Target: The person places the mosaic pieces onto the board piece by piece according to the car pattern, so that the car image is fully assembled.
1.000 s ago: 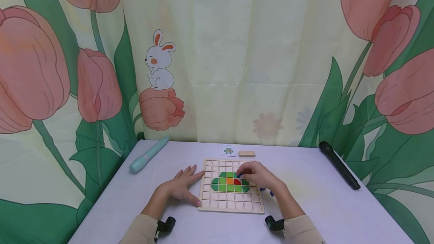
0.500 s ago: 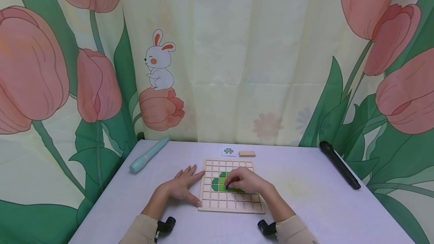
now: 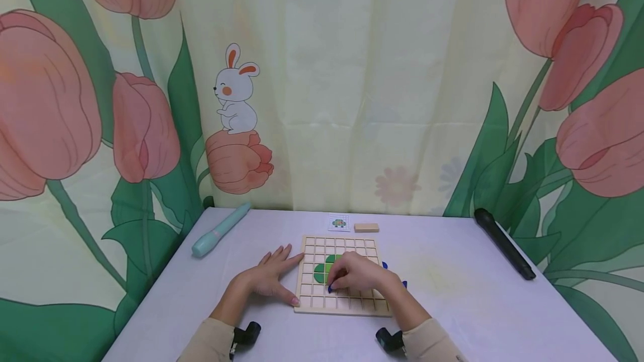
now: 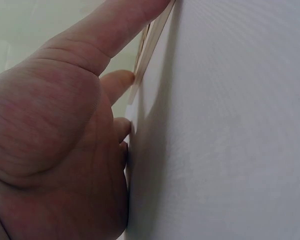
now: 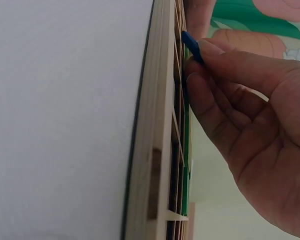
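Observation:
A wooden grid board (image 3: pixel 342 312) lies on the table, with green pieces (image 3: pixel 320 274) set in its squares. My right hand (image 3: pixel 359 272) is over the board and hides much of the pattern. Between thumb and fingertips it pinches a small blue piece (image 5: pixel 192 47), tilted and close over the grid just below the green ones. My left hand (image 3: pixel 271 278) rests on the table with fingers spread. Its thumb (image 4: pixel 125 25) and index finger touch the board's left edge.
Two more blue pieces, one by the board's right edge (image 3: pixel 385 265) and another near my right wrist (image 3: pixel 405 284), are partly covered. Behind the board are a pattern card (image 3: pixel 339 223) and a wooden block (image 3: pixel 367 228). A teal pen-shaped object (image 3: pixel 221 230) lies left, a black rod (image 3: pixel 505 244) right.
With the blue piece, my right hand has moved left and nearer, from the pattern's upper right to its lower left. It now covers the orange and red pieces. My left hand stays put.

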Tool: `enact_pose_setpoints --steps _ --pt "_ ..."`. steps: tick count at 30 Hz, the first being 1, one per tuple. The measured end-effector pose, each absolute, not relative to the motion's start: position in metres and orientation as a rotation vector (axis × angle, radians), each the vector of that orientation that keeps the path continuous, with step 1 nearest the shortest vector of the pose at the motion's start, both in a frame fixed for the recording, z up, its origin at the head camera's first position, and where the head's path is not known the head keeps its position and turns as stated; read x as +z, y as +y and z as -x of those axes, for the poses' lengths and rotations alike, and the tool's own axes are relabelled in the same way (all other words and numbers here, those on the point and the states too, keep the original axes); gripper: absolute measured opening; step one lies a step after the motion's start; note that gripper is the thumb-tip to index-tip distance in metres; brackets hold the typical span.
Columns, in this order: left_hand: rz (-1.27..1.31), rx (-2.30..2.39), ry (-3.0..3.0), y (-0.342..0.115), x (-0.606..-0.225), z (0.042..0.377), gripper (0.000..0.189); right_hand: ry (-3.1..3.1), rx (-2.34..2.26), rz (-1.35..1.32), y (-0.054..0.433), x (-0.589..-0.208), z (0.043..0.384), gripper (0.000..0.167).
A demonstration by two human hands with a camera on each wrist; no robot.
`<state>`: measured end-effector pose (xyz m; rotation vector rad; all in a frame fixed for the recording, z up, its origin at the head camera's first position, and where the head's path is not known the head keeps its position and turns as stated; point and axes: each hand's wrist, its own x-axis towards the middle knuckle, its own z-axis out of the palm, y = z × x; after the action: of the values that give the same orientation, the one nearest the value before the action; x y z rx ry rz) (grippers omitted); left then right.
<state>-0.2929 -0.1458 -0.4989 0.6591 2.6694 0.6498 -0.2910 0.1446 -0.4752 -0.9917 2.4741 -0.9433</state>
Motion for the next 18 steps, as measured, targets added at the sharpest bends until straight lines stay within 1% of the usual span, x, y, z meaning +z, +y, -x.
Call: enact_pose_setpoints --steps 4,11,18 --pt "-0.649 0.647 2.67 -0.145 -0.5 0.293 0.117 2.478 -0.943 0.994 0.142 -0.472 0.288 0.011" --pt "-0.647 0.631 2.676 -0.145 -0.501 0.293 0.117 2.488 -0.914 0.989 0.137 -0.469 0.283 0.017" --pt "-0.659 0.626 2.676 -0.146 -0.501 0.294 0.117 2.498 -0.876 1.009 0.134 -0.469 0.28 0.017"
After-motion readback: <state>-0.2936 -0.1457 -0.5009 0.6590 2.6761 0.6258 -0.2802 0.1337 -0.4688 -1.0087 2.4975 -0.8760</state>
